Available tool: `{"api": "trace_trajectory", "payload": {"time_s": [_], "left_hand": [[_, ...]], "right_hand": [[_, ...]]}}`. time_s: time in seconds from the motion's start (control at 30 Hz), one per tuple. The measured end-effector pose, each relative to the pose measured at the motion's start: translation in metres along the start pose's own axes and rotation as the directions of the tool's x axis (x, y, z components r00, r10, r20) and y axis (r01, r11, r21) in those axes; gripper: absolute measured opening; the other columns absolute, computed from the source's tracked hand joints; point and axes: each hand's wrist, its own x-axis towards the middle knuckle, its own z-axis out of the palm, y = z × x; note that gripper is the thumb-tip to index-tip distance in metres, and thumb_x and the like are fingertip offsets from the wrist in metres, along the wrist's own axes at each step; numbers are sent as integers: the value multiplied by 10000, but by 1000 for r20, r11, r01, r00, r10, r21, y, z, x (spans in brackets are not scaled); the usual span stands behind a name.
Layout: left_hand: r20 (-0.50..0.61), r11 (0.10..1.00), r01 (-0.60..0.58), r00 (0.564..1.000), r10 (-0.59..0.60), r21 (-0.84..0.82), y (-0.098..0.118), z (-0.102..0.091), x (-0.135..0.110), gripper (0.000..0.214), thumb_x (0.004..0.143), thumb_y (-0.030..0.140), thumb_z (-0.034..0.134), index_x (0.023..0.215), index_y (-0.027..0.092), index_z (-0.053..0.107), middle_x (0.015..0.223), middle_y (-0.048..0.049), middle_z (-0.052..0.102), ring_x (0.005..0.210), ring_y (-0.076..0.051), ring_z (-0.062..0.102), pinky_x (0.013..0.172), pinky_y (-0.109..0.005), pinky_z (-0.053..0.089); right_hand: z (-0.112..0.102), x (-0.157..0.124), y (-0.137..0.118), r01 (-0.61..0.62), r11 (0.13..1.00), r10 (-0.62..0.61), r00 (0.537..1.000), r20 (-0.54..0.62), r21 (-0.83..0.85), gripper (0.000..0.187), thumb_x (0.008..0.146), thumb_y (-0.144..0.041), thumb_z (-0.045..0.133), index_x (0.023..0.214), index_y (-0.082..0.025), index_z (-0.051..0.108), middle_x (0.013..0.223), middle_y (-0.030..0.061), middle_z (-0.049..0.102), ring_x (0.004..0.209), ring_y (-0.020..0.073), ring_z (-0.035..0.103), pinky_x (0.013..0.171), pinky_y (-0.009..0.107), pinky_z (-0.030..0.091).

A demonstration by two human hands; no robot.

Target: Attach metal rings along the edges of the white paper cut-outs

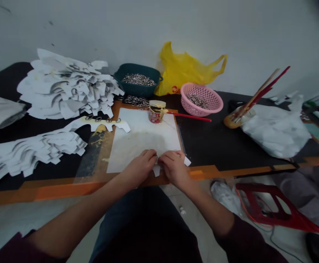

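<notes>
My left hand (140, 166) and my right hand (174, 168) meet at the near edge of a white work sheet (143, 140). Both hands have their fingers curled and pinched on a small white paper cut-out (186, 161), whose corners stick out under the right hand. A tiny metal piece seems to sit between the fingertips, too small to name. Beyond the hands stands a small glue jar (156, 111) with a red-handled brush (192, 116) lying beside it.
Piles of white cut-outs (68, 87) lie at the back left and along the left (33, 149). A green bin (137, 83) and a pink basket (201, 98) hold metal rings. A yellow bag (186, 69), white bag (274, 131) and red stool (271, 208) are on the right.
</notes>
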Motion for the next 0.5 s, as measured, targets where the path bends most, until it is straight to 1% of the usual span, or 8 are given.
{"api": "trace_trajectory", "payload": {"time_s": [0.1, 0.17, 0.23, 0.37, 0.5], "left_hand": [[103, 987, -123, 988, 112, 104, -2, -8, 2, 219, 798, 49, 388, 947, 114, 535, 1049, -109, 495, 1003, -225, 443, 860, -351, 441], [149, 974, -165, 979, 142, 153, -1, -12, 3, 199, 809, 72, 398, 952, 89, 535, 1035, -116, 495, 986, -231, 443, 844, -354, 446], [173, 966, -183, 973, 152, 183, 1, -14, 4, 193, 810, 78, 402, 949, 77, 536, 1025, -119, 493, 977, -232, 442, 832, -353, 449], [184, 952, -200, 970, 159, 233, 6, -16, 3, 184, 799, 70, 405, 923, 82, 541, 1017, -121, 492, 973, -236, 441, 820, -353, 450], [198, 945, -209, 967, 161, 252, 7, -16, 2, 191, 785, 66, 418, 933, 81, 537, 979, -116, 498, 941, -233, 448, 803, -356, 454]], "right_hand": [[4, 1, 6, 66, 995, -66, 998, 5, -74, 201, 819, -80, 439, 775, -200, 593, 788, 2, 600, 825, 146, 487, 820, 339, 195], [6, 1, 9, 107, 986, -108, 994, 1, -129, 189, 816, -82, 443, 751, -196, 580, 761, 1, 581, 802, 147, 471, 809, 339, 197], [8, 0, 11, 135, 977, -137, 991, -2, -164, 174, 821, -94, 448, 745, -194, 569, 748, 1, 566, 788, 147, 457, 811, 339, 198], [9, -3, 9, 150, 967, -154, 988, -7, -205, 184, 856, -121, 422, 771, -198, 567, 764, 9, 565, 810, 151, 447, 829, 344, 191], [10, -6, 5, 124, 961, -137, 990, -36, -247, 197, 877, -136, 406, 816, -214, 576, 866, 15, 599, 956, 174, 427, 825, 355, 187]]}}
